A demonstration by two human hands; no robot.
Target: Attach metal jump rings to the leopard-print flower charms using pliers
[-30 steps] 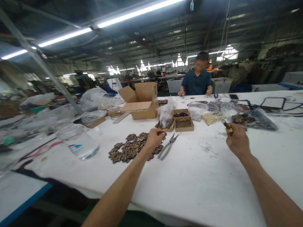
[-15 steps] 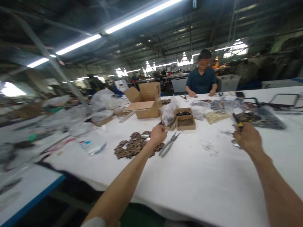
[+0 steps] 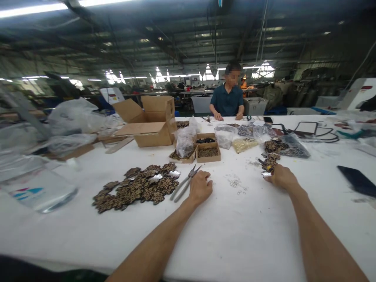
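Note:
My left hand [image 3: 201, 187] is over the white table with its fingers curled in; what they may hold is hidden. Right beside it lies a pair of grey pliers [image 3: 182, 188], jaws pointing away from me. Left of the pliers spreads a pile of brown-and-black patterned flat pieces [image 3: 141, 186]. My right hand [image 3: 280, 178] is closed around a small black-and-yellow hand tool [image 3: 268, 168], mostly covered by the fingers. Just beyond it is a smaller heap of patterned pieces [image 3: 270, 157]. Between my hands lie scattered small metal rings [image 3: 235, 182].
Small cardboard trays [image 3: 208, 158] of tiny parts stand mid-table, with an open carton [image 3: 154, 135] behind to the left. Plastic bags [image 3: 225, 137] lie behind them. A dark phone-like slab [image 3: 358, 180] is at right. A co-worker [image 3: 227, 98] sits across the table.
The view has swung right and levelled. My left hand has drawn back from the pile's far edge to the right side of the pliers. My right hand has lowered toward the table, still holding the tool.

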